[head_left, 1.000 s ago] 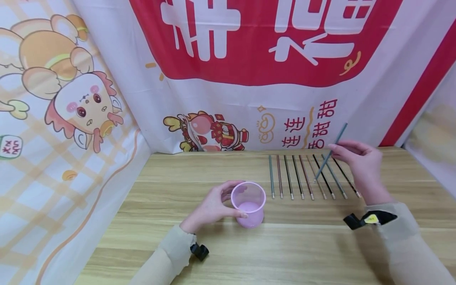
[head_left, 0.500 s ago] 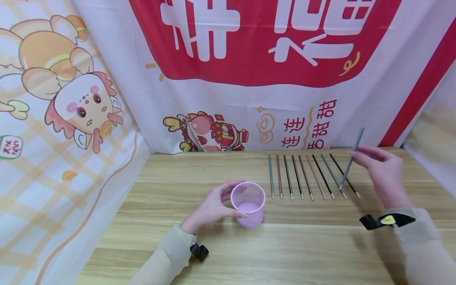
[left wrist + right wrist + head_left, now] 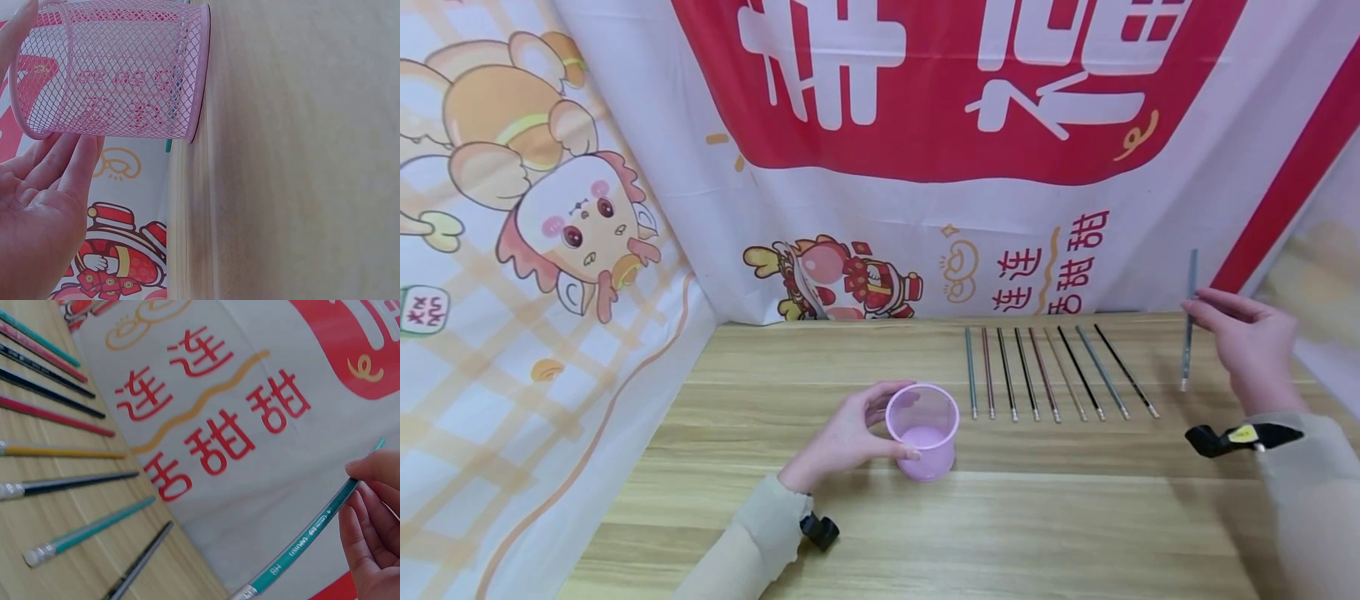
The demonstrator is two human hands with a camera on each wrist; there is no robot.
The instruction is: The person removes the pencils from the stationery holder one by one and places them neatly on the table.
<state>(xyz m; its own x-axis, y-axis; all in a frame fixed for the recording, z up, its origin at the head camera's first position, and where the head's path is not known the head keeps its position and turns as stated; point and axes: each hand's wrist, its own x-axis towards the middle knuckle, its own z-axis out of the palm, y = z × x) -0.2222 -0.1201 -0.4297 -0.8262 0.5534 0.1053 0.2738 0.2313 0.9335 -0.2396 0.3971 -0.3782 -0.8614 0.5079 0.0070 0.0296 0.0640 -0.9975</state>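
Observation:
A pink mesh pencil cup (image 3: 929, 454) stands upright on the wooden table, its mesh plain in the left wrist view. My left hand (image 3: 846, 437) holds it from the left, thumb in front and fingers behind. At the right, my right hand (image 3: 1251, 342) pinches a teal pencil (image 3: 300, 544) between thumb and fingertips. That pencil is raised nearly upright in the head view, its eraser end down. Between the hands lies a row of several pencils (image 3: 1036, 375), eraser ends toward me, among them a yellow pencil (image 3: 62, 450) and a black pencil (image 3: 1126, 371) at the right end.
The wooden table (image 3: 1000, 533) meets a printed cloth backdrop (image 3: 865, 217) behind the pencils. Cloth walls also stand at the left (image 3: 647, 392) and right. Each wrist wears a black strap, such as the right strap (image 3: 1262, 435).
My right hand has moved rightward with the teal pencil, from above the row to beyond its right end. The pencil has turned more upright. My left hand and the cup have stayed put.

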